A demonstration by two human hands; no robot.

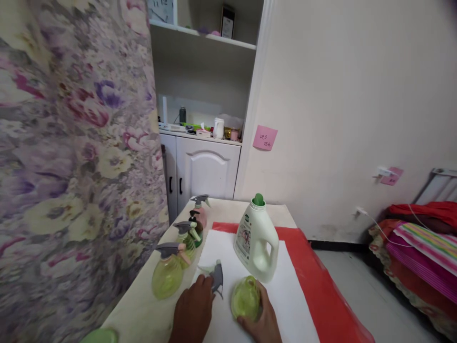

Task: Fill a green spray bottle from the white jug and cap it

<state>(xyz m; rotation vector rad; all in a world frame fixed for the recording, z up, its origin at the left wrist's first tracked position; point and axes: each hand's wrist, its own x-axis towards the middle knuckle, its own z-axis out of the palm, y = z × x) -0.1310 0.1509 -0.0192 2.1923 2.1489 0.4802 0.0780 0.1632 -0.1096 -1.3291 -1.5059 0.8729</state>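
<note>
My right hand (264, 320) is wrapped round a translucent yellow-green spray bottle (245, 299) that has no spray head on its neck. To its left, my left hand (193, 308) has its fingers curled on a grey trigger spray head (217, 278), low over the white paper (224, 252); some fingers are hidden. Behind the bottle stands a pale green detergent jug (256, 240), upright, with a green spout (258, 200) showing at its uncapped neck.
Along the table's left side stand a yellow-green spray bottle (167, 277), another green one (186, 245), a dark pump bottle (195, 228) and a pink spray bottle (200, 214). A green round object (100, 336) lies front left. Red sheeting (303, 257) covers the right edge.
</note>
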